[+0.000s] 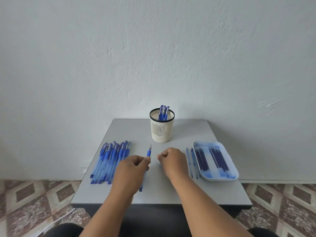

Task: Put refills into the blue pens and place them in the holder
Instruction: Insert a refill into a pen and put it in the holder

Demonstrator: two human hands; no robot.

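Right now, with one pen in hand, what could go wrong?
1. The left hand holds the uncapped pen mid-barrel with its tip exposed; a slip could bend it.
2. The right hand looks pinched on something small I can't identify; it could drop.
3. Loose refills lie outside the tray, near that forearm, and could get swept off the table.

Pen barrel: my left hand (132, 168) covers the middle of the uncapped pen (149, 152); only tip, grip and tail show.
Right fist: whether my right hand (171, 159) holds anything, I cannot tell.
Holder: the pens in the holder (162, 132) at 12 o'clock are hidden below its rim.
Forearms: cut off at 6 o'clock.
Refills: those in the tray (220, 179) blur together at 3 o'clock.
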